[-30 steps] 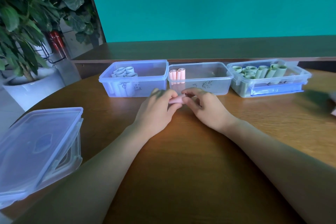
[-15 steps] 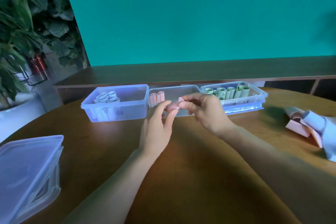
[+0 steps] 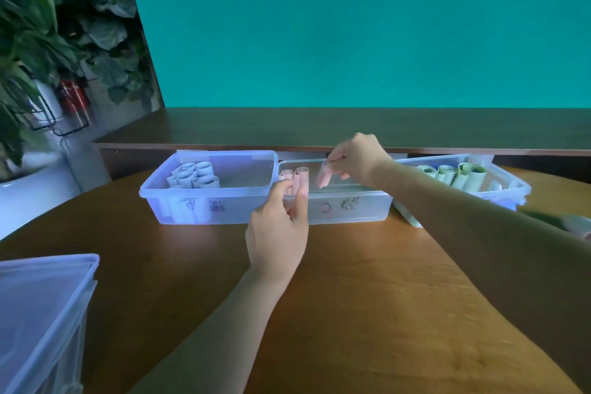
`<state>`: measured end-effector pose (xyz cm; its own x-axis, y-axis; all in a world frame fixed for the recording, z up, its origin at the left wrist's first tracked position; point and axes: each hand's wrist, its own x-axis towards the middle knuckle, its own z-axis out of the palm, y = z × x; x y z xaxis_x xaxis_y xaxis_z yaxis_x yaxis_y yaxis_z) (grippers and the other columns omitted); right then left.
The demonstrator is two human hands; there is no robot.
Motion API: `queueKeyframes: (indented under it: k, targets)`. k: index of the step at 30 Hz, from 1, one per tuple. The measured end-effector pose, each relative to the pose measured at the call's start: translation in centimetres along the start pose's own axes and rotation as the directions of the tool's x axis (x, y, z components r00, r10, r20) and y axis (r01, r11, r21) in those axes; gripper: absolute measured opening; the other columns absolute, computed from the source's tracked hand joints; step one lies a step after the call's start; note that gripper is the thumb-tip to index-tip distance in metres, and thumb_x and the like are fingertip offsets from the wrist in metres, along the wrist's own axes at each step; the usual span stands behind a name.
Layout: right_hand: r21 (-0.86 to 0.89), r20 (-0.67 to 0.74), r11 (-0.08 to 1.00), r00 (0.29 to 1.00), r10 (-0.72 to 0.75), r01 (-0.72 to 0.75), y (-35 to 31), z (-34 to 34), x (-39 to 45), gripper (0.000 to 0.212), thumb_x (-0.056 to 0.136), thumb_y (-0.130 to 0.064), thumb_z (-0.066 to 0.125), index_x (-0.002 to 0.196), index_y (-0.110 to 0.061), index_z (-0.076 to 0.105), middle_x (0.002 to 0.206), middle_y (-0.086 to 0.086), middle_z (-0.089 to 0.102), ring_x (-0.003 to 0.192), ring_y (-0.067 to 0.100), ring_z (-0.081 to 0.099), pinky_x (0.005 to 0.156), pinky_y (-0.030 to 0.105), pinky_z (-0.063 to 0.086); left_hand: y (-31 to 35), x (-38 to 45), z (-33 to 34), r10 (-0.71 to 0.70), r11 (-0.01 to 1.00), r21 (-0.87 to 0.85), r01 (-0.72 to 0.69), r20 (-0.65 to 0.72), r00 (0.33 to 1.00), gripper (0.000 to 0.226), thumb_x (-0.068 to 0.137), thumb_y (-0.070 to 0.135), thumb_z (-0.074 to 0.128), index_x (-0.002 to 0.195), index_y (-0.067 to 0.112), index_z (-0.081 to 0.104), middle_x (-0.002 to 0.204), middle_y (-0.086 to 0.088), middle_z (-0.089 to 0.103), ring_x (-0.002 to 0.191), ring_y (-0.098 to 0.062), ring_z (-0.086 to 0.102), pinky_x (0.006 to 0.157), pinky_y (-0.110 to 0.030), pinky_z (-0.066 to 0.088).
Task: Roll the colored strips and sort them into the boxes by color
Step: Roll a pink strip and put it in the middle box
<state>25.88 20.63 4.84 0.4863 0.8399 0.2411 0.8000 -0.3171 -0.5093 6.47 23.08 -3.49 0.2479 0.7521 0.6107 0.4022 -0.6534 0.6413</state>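
Three clear boxes stand in a row at the table's far side. The left box [image 3: 204,192] holds blue rolls [image 3: 192,176], the middle box [image 3: 351,205] holds two upright pink rolls [image 3: 299,174], and the right box [image 3: 515,184] holds green rolls [image 3: 457,174]. My right hand [image 3: 358,157] reaches over the middle box and pinches a pink roll [image 3: 323,177], whose lower end dips inside the box. My left hand [image 3: 278,233] grips the near left corner of the middle box's rim.
A lidded clear box [image 3: 41,297] sits at the near left table edge. Loose strips [image 3: 575,224] lie at the far right edge, mostly out of view. A dark wooden ledge [image 3: 319,128] runs behind the boxes. A potted plant [image 3: 32,25] stands on the left.
My right hand carried the pink roll from the table in front of the boxes up into the middle box. My left hand released the roll and took hold of the box rim.
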Motion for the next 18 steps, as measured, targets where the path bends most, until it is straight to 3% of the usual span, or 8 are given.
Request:
queueKeyframes:
  k: [4,8,13,18]
  targets:
    - [-0.013,0.07,1.0,0.997,0.015,-0.014,-0.2,1.0,0.9,0.008,0.089,-0.016,0.076,0.094,-0.01,0.078,0.087,0.005,0.077,0.063,0.007,0.071,0.061,0.014,0.054,-0.2,0.1,0.1,-0.029,1.0,-0.004,0.029,0.001,1.0,0.031,0.099,0.043,0.054,0.115,0.022,0.07,0.089,0.003,0.075,0.079,-0.015,0.072,0.065,-0.021,0.055]
    - [-0.014,0.092,1.0,0.996,0.015,-0.014,-0.7,1.8,1.1,0.015,0.09,-0.019,0.076,0.1,-0.008,0.077,0.085,0.008,0.077,0.077,0.015,0.075,0.07,0.019,0.056,-0.1,0.1,0.1,-0.027,1.0,0.001,0.027,0.012,1.0,0.028,0.099,0.046,0.053,0.107,0.025,0.07,0.089,0.006,0.075,0.081,-0.013,0.072,0.067,-0.031,0.061]
    - [-0.004,0.055,1.0,0.998,0.01,-0.01,-0.9,2.2,1.2,0.018,0.089,-0.017,0.077,0.103,-0.006,0.076,0.083,0.01,0.077,0.075,0.017,0.076,0.075,0.023,0.059,-0.3,0.1,0.3,-0.026,1.0,0.002,0.026,0.026,0.999,0.029,0.099,0.051,0.051,0.104,0.027,0.068,0.088,0.007,0.074,0.081,-0.015,0.071,0.066,-0.036,0.06]
    - [-0.042,0.026,0.999,1.0,0.017,-0.015,-1.4,2.3,1.2,0.023,0.089,-0.018,0.077,0.105,-0.002,0.073,0.09,0.014,0.075,0.081,0.026,0.075,0.087,0.037,0.06,-0.2,0.0,0.2,-0.018,1.0,-0.005,0.018,0.034,0.999,0.032,0.099,0.051,0.05,0.107,0.026,0.068,0.088,0.007,0.074,0.08,-0.014,0.07,0.066,-0.032,0.059]
